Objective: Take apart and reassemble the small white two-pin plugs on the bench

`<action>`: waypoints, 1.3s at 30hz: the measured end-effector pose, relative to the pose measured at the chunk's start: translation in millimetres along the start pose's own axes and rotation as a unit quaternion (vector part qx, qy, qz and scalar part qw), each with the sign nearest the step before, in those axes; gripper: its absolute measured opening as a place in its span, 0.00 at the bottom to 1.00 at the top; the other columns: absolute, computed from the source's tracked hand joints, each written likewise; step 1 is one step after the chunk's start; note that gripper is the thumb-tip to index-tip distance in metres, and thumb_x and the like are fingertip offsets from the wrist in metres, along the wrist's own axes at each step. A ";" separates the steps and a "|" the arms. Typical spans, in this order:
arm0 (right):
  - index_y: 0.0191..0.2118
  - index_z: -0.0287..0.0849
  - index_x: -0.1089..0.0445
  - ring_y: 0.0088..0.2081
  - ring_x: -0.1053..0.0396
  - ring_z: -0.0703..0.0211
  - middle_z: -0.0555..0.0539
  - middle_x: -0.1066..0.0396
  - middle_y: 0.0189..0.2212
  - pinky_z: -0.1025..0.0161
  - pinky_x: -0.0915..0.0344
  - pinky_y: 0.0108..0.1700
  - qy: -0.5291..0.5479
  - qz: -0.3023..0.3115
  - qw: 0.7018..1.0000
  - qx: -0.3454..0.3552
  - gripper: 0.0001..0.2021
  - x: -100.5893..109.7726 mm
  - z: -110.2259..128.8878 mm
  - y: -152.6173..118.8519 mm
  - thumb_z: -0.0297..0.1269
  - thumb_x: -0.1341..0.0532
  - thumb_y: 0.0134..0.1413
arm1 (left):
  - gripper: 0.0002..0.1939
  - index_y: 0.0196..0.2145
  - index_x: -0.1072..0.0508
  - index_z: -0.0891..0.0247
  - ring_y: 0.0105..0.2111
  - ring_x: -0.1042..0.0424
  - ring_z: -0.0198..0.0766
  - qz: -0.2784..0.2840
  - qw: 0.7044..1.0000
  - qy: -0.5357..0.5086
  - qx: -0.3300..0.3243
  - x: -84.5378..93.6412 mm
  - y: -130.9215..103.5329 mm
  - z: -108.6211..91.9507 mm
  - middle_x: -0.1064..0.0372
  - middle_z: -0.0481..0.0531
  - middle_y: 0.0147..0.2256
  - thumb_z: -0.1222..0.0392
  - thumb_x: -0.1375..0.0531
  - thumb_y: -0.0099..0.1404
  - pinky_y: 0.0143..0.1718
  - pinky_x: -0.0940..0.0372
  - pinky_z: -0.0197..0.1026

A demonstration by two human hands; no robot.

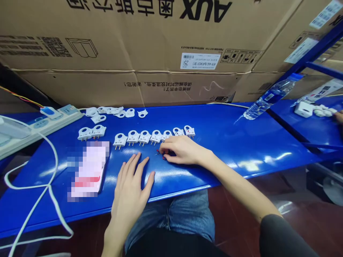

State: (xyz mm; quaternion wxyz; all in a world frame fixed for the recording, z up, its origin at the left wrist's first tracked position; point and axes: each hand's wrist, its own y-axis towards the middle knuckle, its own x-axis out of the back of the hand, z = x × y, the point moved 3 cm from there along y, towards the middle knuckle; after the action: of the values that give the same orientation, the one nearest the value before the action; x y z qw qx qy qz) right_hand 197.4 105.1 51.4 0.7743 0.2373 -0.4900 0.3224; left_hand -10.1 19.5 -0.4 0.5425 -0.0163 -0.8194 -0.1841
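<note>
On the blue table [214,142], my left hand [131,185] rests flat with its fingers spread, holding nothing. My right hand [179,150] has its fingers curled down on small red and black parts [161,154] with thin metal ends, just in front of the row of plugs. Several white two-pin plugs with ring-shaped tops, such as the leftmost one [120,140], stand in a line, pins toward me. Two more plugs [92,132] lie farther left. Behind them is a loose pile of white ring-shaped covers [107,112].
A phone [92,166] lies left of my left hand. White power strips [40,125] and looping cables [55,157] occupy the left side. Large cardboard boxes [134,46] stand behind. A water bottle [270,96] leans at the right, near another person's fingers [339,116].
</note>
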 end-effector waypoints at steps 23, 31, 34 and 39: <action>0.51 0.44 0.25 0.52 0.29 0.53 0.44 0.23 0.48 0.58 0.34 0.53 -0.024 -0.150 0.987 -0.059 0.11 9.5 -38.6 1.0 0.34 0.45 0.74 | 0.25 0.64 0.32 0.59 0.71 0.40 0.56 -0.019 1.000 -0.006 -0.009 -1.6 -0.6 1.2 0.36 0.61 0.68 0.47 0.49 0.77 0.72 0.46 0.65; 0.55 0.46 0.24 0.50 0.27 0.53 0.47 0.20 0.49 0.58 0.34 0.51 -0.029 -0.166 0.979 -0.111 0.13 7.5 -47.2 9.9 0.33 0.42 0.72 | 0.26 0.64 0.32 0.62 0.71 0.41 0.55 -0.022 1.000 0.003 -0.017 -1.4 -1.2 0.4 0.36 0.63 0.68 0.46 0.50 0.78 0.72 0.47 0.64; 0.54 0.47 0.23 0.50 0.26 0.53 0.48 0.19 0.49 0.58 0.35 0.51 -0.025 -0.175 0.974 -0.141 0.13 9.0 -47.6 13.1 0.33 0.40 0.70 | 0.26 0.64 0.32 0.62 0.71 0.41 0.55 -0.021 1.000 0.005 -0.017 -1.7 -1.5 1.0 0.36 0.63 0.68 0.46 0.50 0.78 0.72 0.46 0.64; 0.47 0.48 0.20 0.47 0.24 0.54 0.50 0.18 0.44 0.61 0.36 0.45 -0.016 -0.160 0.973 -0.168 0.11 11.1 -42.7 19.2 0.32 0.39 0.67 | 0.25 0.64 0.32 0.61 0.71 0.41 0.55 -0.017 1.000 0.001 -0.014 -1.0 -1.6 1.3 0.37 0.62 0.68 0.46 0.50 0.78 0.72 0.46 0.65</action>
State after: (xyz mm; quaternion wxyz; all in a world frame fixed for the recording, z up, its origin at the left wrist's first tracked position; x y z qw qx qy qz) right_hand 212.7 150.2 45.2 0.8367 0.1842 -0.5053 0.1033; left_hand -11.2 18.6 -2.2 0.5399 -0.0102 -0.8164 -0.2050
